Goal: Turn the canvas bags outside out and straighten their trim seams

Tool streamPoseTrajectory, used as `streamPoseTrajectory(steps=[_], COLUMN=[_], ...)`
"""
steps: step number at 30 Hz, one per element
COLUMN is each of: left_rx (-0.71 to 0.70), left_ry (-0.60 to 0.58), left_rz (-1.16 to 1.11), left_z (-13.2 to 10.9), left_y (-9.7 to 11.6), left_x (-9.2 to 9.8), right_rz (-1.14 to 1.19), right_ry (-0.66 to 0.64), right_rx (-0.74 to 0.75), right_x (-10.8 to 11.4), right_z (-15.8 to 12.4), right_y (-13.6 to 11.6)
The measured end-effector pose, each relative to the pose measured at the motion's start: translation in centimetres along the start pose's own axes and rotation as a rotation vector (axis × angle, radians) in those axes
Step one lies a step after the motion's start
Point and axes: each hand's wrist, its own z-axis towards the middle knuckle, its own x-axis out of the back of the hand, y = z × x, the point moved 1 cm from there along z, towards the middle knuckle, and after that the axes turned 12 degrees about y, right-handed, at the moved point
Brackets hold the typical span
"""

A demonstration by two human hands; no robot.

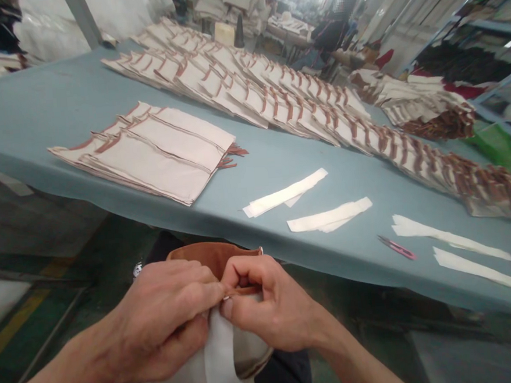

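Note:
My left hand (172,320) and my right hand (270,304) meet at the brown-trimmed edge of a cream cloth bag (174,375) low in front of me. Both hands are closed, pinching the brown trim (245,290) between thumbs and fingers. The brown inside of the bag's mouth (216,255) shows behind my knuckles. A white fabric strip (221,357) hangs down from the pinched spot between my hands. Whatever lies right under the fingertips is mostly covered.
On the blue-green table (43,107) lie a stack of cream bags (169,145), loose white strips (331,215) and pink thread snips (397,247). Long overlapping rows of brown-trimmed bags (249,95) stretch along the far side. A person (332,31) is in the background.

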Motion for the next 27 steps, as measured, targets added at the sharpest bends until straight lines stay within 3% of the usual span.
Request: streamPoseTrajectory(steps=[4,10,19,23,27], left_rx=[-0.007,-0.029,-0.107,-0.091,-0.061], left_ry=[0.005,0.018,-0.025,-0.033,-0.023], left_rz=[-0.015,0.011,0.213,0.192,0.027], left_z=[-0.7,-1.9,-2.7,-2.2,-0.2], left_y=[-0.6,-1.1,-0.9,-0.7,-0.7], left_x=[-0.4,-1.0,-0.7,-0.7,0.1], right_rz=[0.093,0.18,0.279,0.267,0.229], right_ry=[-0.045,-0.064,-0.021,-0.026,-0.033], right_rx=[-0.14,-0.13,-0.246,-0.238,-0.163], right_x=[0.3,0.9,0.2,0.5,1.2], right_z=[0.3,0.8,0.8,0.9,1.2], right_y=[0.1,0.4,1.4,1.2,0.8])
